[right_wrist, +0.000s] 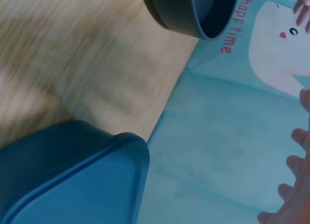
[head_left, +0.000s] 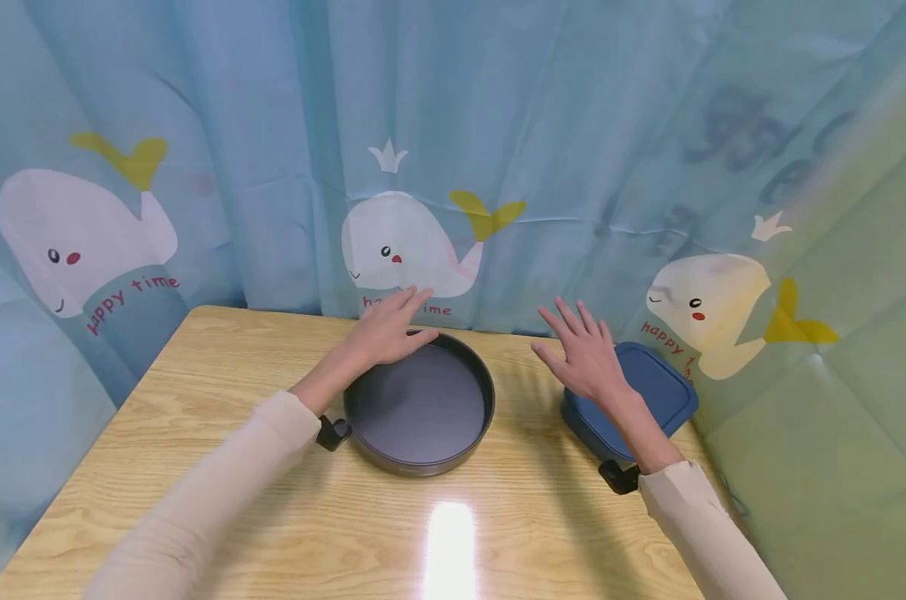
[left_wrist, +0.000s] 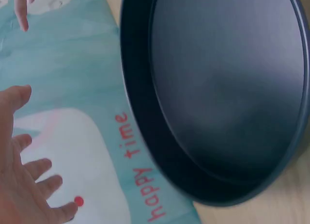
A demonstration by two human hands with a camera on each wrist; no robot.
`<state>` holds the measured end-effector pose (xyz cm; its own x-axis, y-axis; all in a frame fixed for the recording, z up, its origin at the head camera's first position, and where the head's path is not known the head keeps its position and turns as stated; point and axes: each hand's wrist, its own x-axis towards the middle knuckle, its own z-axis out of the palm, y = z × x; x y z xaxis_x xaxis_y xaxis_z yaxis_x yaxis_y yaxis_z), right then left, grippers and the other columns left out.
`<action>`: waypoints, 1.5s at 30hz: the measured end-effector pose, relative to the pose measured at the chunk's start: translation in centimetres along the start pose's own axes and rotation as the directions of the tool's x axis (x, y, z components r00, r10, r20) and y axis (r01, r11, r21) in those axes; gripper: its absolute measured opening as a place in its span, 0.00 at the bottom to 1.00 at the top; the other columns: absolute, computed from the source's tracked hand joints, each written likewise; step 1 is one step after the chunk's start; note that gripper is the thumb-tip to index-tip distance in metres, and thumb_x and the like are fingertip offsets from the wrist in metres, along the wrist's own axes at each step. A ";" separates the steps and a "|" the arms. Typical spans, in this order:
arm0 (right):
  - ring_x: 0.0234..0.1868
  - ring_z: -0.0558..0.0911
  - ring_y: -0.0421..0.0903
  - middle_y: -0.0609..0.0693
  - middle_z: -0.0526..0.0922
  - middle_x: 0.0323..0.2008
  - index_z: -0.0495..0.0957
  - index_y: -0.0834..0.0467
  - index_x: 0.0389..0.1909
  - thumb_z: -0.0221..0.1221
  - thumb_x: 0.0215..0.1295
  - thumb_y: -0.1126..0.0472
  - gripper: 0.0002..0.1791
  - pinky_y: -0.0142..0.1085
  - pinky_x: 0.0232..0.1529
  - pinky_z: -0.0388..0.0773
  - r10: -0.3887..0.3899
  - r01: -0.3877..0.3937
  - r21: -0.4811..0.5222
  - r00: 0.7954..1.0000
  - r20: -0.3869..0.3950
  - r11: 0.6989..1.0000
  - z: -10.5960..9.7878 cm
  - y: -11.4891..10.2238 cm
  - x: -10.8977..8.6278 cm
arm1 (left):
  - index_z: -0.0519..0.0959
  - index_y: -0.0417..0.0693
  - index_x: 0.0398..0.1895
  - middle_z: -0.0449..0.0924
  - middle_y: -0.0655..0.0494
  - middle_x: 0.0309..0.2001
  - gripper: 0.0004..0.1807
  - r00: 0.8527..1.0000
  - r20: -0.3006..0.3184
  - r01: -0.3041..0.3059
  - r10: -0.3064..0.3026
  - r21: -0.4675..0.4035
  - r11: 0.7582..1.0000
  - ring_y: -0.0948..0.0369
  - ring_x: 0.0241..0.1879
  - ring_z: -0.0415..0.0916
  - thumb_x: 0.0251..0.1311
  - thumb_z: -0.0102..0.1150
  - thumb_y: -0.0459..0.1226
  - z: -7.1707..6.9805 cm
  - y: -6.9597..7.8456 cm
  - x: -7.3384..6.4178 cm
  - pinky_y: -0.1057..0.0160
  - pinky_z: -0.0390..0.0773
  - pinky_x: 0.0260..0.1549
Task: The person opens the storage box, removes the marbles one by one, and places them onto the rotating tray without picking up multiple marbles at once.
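My left hand [head_left: 388, 330] is held out above the far left rim of a round dark pan [head_left: 422, 408], its fingers extended. In the left wrist view the pan [left_wrist: 227, 88] looks hollow, and the hand [left_wrist: 29, 170] stands apart from it with nothing in its grasp. Over the left side of a blue lidded container [head_left: 651, 392] hovers my right hand [head_left: 580, 354], fingers spread and holding nothing. The right wrist view has the container [right_wrist: 87, 185] at lower left, away from the fingers [right_wrist: 298, 163].
Both vessels stand on a light wooden table [head_left: 272, 500]. A blue curtain [head_left: 588, 150] printed with white whales hangs right behind the far edge and along the sides. Glare [head_left: 450, 550] shines on the near tabletop.
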<state>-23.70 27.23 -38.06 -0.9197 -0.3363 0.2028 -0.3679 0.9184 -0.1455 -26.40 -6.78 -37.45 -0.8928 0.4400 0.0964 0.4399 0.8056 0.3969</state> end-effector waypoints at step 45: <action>0.68 0.60 0.72 0.71 0.57 0.72 0.61 0.66 0.73 0.54 0.76 0.56 0.31 0.67 0.55 0.64 0.421 -0.320 0.464 0.897 -0.131 0.826 0.2 3.5 -14.9 | 0.66 0.44 0.73 0.74 0.44 0.64 0.27 0.974 0.135 -0.081 0.180 -0.538 0.839 0.54 0.62 0.73 0.74 0.53 0.42 9.5 10.5 6.5 0.63 0.75 0.55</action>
<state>-11.35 35.45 -41.74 -0.9624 0.1125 0.2472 -0.0731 0.7693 -0.6347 -26.64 8.33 -41.32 -0.7776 0.6273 0.0424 0.3887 0.4266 0.8167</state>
